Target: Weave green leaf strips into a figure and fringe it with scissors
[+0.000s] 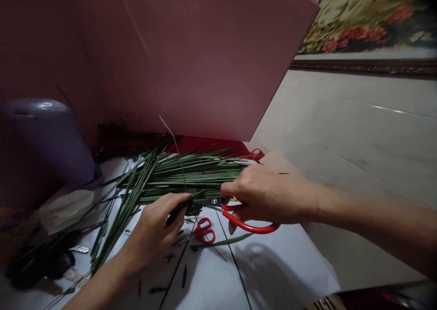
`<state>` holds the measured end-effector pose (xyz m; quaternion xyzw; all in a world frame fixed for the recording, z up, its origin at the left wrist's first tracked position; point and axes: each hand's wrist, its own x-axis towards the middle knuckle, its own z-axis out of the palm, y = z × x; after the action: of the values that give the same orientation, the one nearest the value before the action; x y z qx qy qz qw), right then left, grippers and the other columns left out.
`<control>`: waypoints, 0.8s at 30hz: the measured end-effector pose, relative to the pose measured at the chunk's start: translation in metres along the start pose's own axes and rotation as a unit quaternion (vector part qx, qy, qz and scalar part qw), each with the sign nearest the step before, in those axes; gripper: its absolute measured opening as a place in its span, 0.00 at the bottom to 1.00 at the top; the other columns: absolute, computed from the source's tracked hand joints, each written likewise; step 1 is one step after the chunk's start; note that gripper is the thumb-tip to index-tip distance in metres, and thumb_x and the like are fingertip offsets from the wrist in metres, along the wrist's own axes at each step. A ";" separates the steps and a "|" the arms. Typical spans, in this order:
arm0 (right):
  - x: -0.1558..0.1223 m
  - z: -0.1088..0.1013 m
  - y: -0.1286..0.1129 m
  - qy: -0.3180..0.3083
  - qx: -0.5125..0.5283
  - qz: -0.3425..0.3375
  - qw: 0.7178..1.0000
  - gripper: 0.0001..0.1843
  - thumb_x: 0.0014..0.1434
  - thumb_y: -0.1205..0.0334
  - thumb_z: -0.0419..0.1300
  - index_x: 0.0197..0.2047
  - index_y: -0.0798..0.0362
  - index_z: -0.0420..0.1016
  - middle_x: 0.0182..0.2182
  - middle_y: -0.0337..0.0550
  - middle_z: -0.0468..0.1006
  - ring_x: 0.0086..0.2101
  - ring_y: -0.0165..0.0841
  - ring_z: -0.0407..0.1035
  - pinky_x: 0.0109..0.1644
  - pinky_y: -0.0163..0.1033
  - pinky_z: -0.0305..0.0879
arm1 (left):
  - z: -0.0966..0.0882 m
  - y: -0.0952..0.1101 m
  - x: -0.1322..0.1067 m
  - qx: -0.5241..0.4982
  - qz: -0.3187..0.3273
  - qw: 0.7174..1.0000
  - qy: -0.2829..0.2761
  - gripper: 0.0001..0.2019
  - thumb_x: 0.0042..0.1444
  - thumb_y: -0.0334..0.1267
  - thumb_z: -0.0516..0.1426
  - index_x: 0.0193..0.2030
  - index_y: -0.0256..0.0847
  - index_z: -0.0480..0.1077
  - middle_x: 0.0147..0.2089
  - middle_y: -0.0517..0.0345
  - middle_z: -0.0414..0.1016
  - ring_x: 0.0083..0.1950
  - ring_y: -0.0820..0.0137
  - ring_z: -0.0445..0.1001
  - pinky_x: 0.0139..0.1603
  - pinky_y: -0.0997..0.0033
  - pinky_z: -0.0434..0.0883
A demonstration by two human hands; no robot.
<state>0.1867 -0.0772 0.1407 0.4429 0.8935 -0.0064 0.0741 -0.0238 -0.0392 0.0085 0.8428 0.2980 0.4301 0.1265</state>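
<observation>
My right hand (262, 194) is closed around the red handles of a pair of scissors (254, 226), its fingers through the loops. The dark blades point left and reach my left hand (159, 221), which pinches a dark green leaf piece (175, 214). Part of that piece and the blade tips are hidden behind the fingers. Just behind both hands lies a spread of long, narrow green leaves (184, 175), with another bunch (131, 200) crossing it at a slant on the left. A smaller pair of red-handled scissors (205, 231) rests on the white surface below the blades.
A purple container (54, 141) stands at the far left, near a crumpled whitish bag (66, 210) and a dark object with keys (51, 260). Leaf scraps (159, 290) litter the white surface (273, 273). A pink panel (205, 64) rises behind, beside a tiled wall (358, 132).
</observation>
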 end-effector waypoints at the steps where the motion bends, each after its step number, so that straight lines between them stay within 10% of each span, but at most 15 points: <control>1: 0.000 0.000 0.000 0.001 -0.008 -0.004 1.000 0.07 0.52 0.59 0.60 0.33 0.53 0.74 0.18 0.37 0.71 0.21 0.27 0.61 0.24 0.33 0.48 | 0.000 0.001 0.000 0.001 0.001 1.000 -0.002 0.11 0.52 0.26 0.53 0.43 0.36 0.68 0.38 0.51 0.78 0.37 0.69 0.76 0.38 0.71 0.73; 24: -0.002 0.011 0.001 0.042 -0.069 -0.050 0.996 0.05 0.54 0.64 0.55 0.30 0.54 0.71 0.15 0.35 0.67 0.17 0.26 0.54 0.23 0.36 0.39 | -0.002 0.001 0.000 -0.033 -0.037 0.998 -0.035 0.13 0.52 0.29 0.53 0.45 0.38 0.70 0.39 0.53 0.78 0.39 0.67 0.76 0.41 0.69 0.72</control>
<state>0.1899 -0.0788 0.1306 0.3916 0.9151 0.0700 0.0664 -0.0247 -0.0396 0.0102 0.8411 0.3105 0.4044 0.1803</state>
